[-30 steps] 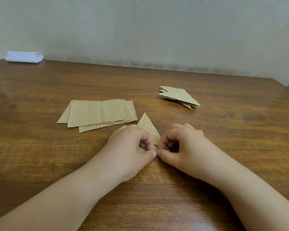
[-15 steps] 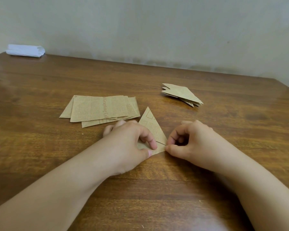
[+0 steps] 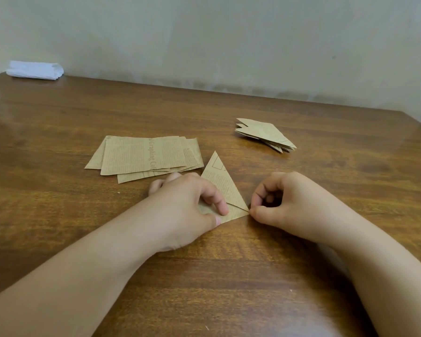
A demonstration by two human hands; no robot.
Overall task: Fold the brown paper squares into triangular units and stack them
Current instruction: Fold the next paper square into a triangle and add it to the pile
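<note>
A brown printed paper folded into a triangle lies flat on the wooden table, its tip pointing away from me. My left hand pinches its near left part between forefinger and thumb. My right hand has curled fingers, and its thumb tip presses the triangle's right corner. A loose pile of flat brown paper squares sits behind my left hand. Further back on the right is a stack of folded triangular units.
A folded white cloth or tissue pack lies at the table's far left corner against the pale wall. The table's right edge shows at the far right.
My hands have drawn apart along the triangle's near edge; the right thumb slid to the right corner, uncovering more of the triangle. The camera shifted slightly.
</note>
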